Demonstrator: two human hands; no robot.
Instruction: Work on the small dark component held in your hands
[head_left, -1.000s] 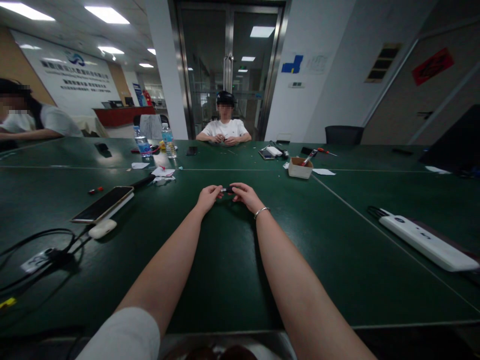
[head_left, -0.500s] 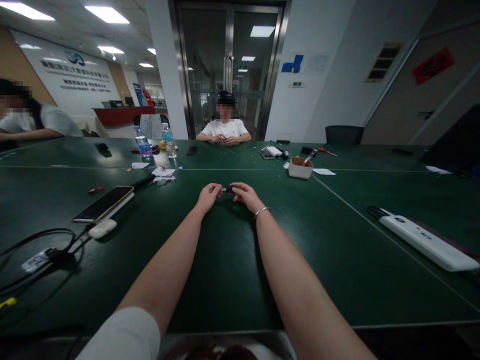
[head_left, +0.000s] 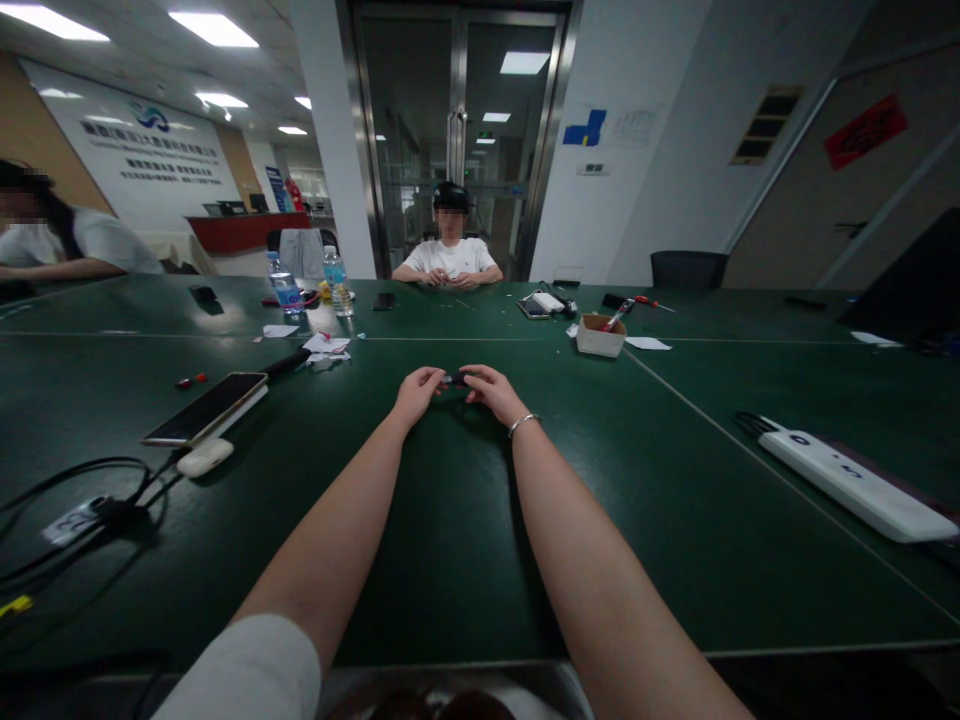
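Both arms reach out over the green table [head_left: 465, 500]. Between my hands is a small dark stick-shaped object [head_left: 454, 379] with a lighter, metallic-looking left end; it is too small to name. My left hand [head_left: 418, 394] pinches its lighter end between thumb and fingertips. On the other side, my right hand [head_left: 491, 391] grips the dark end, fingers curled and a silver bangle [head_left: 523, 424] on the wrist. The fingers cover parts of the object at both ends.
To the left lie a phone [head_left: 206, 408], a white earbud case [head_left: 205, 457] and black cables [head_left: 124, 510]. Water bottles [head_left: 339, 285] stand farther back. At right are a small box [head_left: 600, 336] and a white power strip [head_left: 855, 480]. A person [head_left: 450, 250] sits opposite.
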